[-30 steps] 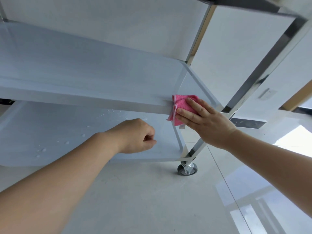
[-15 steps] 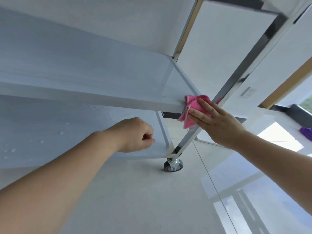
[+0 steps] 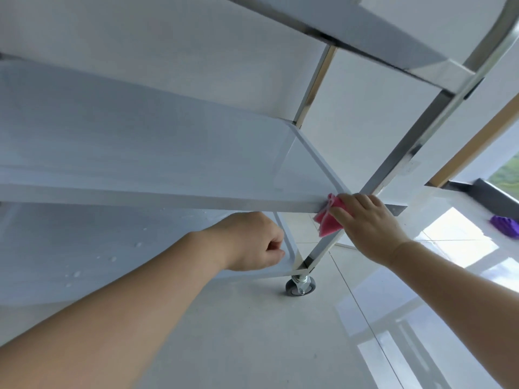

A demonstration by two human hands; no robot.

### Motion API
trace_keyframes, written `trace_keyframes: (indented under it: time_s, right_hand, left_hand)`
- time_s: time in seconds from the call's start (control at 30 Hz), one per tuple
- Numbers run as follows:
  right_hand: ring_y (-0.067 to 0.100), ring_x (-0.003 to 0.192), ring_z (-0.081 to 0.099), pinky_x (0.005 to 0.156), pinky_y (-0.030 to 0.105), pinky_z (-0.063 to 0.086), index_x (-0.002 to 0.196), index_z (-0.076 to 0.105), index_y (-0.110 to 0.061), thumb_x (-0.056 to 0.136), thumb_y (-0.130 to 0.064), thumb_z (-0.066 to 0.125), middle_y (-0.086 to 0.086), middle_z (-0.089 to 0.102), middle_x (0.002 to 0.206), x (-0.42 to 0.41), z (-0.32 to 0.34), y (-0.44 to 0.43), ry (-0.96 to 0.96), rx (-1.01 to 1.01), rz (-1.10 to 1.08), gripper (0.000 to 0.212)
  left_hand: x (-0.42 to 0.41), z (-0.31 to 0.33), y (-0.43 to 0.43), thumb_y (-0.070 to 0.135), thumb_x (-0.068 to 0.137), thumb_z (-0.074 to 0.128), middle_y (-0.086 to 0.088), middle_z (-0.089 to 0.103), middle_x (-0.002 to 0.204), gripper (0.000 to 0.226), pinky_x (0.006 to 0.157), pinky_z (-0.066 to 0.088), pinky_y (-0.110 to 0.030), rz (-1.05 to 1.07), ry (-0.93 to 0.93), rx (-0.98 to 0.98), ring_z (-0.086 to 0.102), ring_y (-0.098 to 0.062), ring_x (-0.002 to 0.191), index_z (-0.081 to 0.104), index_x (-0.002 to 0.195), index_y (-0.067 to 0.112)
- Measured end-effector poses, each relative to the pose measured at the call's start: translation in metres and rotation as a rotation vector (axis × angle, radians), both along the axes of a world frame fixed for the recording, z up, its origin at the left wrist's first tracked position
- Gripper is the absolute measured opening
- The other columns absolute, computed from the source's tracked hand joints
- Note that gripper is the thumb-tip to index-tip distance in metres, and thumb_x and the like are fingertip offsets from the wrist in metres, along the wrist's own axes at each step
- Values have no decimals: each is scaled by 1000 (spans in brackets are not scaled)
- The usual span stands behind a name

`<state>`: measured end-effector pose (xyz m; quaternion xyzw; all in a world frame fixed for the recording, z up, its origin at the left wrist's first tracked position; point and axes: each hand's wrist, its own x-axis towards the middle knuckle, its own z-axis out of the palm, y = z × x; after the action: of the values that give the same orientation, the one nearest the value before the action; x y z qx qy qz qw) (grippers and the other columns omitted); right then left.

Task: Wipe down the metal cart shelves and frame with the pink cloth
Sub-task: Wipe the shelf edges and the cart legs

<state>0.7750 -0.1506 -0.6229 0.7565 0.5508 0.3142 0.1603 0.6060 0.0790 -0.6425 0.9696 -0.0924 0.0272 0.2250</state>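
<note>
Pressing the pink cloth [image 3: 328, 221] with a flat right hand [image 3: 369, 224] onto the front corner of the middle shelf [image 3: 168, 196], with the left hand [image 3: 252, 242] fisted empty below it, and liable to lose the unclasped cloth off that narrow rim.

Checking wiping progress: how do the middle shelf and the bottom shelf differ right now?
The bottom shelf carries scattered water droplets; the middle shelf shows none. The right hand presses the pink cloth on the middle shelf's front right corner, while the curled, empty left hand is in front of the bottom shelf. Both are pale metal trays with raised rims.
</note>
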Motion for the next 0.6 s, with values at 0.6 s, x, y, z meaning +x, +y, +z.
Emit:
trace_keyframes:
  time_s: [0.6]
  right_hand:
    - [33,91,58,82,40,53,119,48,-15,80,-41,70,10,39,120,-65,27,-36,266,529,86,52]
  left_hand:
    - [31,55,-79,19,92,58,-3,68,85,6,71,53,-29,50,-168,-679,65,-18,78,59,88,23]
